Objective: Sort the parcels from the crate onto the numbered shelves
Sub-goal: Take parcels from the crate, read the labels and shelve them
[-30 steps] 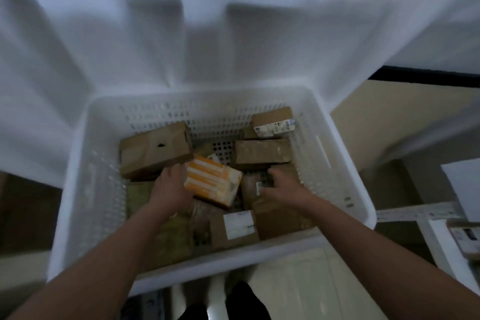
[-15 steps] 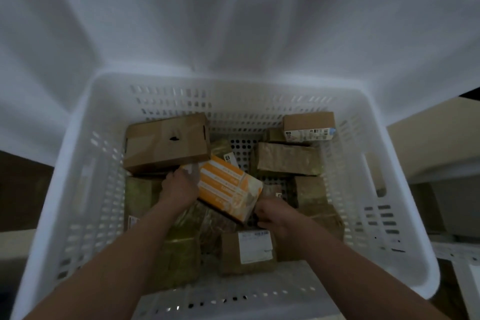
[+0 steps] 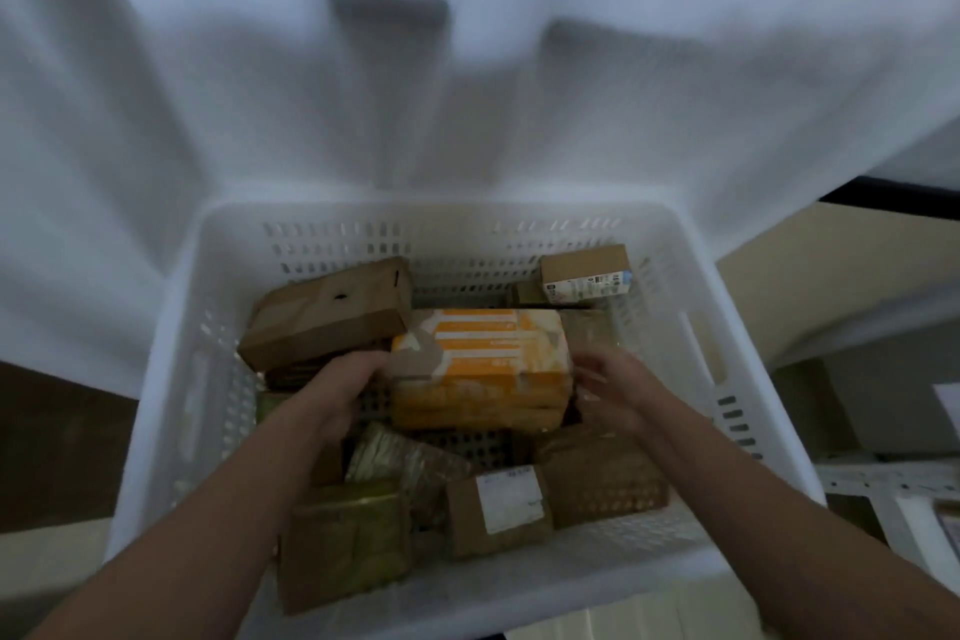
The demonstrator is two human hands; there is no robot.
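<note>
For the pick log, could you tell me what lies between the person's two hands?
In the head view, the orange-striped parcel lies between the left hand and the right hand, inside the white crate.

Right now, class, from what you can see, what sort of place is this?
Probably a parcel sorting or stock room: a white crate filled with taped cardboard parcels, among them an orange parcel and a labelled box, and seemingly a shelf frame at the right.

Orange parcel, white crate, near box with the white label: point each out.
orange parcel (image 3: 483, 364), head view, striped top face.
white crate (image 3: 441, 244), head view, far perforated wall.
labelled box (image 3: 506, 502), head view, its white label.
</note>
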